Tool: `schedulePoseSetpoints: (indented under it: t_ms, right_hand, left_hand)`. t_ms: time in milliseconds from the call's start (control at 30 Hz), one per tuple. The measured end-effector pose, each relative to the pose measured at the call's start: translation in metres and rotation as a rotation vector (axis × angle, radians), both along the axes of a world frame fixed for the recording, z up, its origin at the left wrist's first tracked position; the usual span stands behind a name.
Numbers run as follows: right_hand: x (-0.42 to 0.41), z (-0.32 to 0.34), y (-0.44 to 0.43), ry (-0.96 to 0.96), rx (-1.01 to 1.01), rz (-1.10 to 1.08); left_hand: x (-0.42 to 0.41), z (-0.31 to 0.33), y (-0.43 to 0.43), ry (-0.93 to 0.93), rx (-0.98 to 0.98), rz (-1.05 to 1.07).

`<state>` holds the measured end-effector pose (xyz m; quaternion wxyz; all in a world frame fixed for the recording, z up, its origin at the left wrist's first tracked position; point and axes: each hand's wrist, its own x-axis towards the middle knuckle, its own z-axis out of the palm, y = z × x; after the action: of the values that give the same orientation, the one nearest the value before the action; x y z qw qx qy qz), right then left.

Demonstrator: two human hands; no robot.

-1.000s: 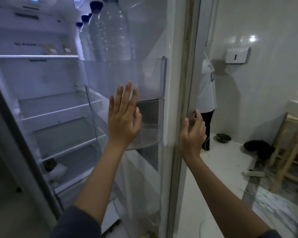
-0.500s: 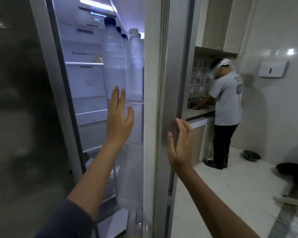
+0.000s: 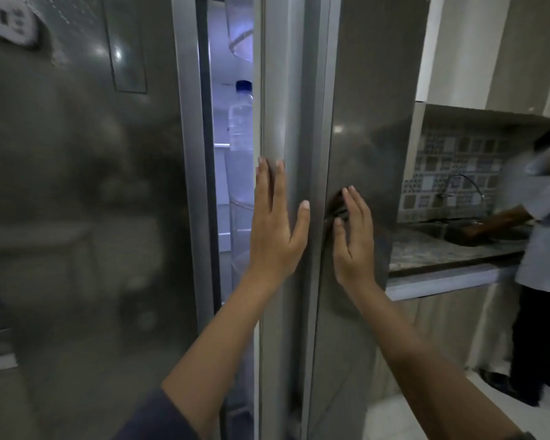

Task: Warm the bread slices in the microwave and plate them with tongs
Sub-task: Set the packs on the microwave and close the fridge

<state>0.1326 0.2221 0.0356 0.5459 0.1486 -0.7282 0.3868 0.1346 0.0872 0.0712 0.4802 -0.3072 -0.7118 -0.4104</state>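
Steel fridge (image 3: 77, 217), right door (image 3: 362, 122) nearly shut, just a lit gap showing a bottle (image 3: 240, 125). Left hand (image 3: 275, 236) flat, fingers spread, on the door's edge; right hand (image 3: 353, 246) open against its front. No bread visible.

Home kitchen — fridge (image 3: 362, 90), sink (image 3: 477, 231)

The refrigerator door (image 3: 365, 122) is brushed grey steel, upright and nearly closed. A narrow lit gap runs just left of the left hand's fingers (image 3: 269, 188), which lie flat and spread on the door's edge strip. The right hand's fingers (image 3: 358, 211) are straight and touch the door's front face, where their dark reflection shows just left of the fingertips.
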Motion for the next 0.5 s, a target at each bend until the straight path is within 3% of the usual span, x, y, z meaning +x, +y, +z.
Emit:
schedulePoseSetpoints:
  t_ms: [233,500]
  right_hand:
    - [-0.081,0.016,-0.016,0.138,0.084,0.007]
    - [-0.15,0.015,-0.015,0.08,0.148,-0.096]
  left_hand:
    - [-0.06,0.0,-0.012,0.005,0.15,0.181]
    - [-0.115,0.005,-0.027,0.068,0.008,0.31]
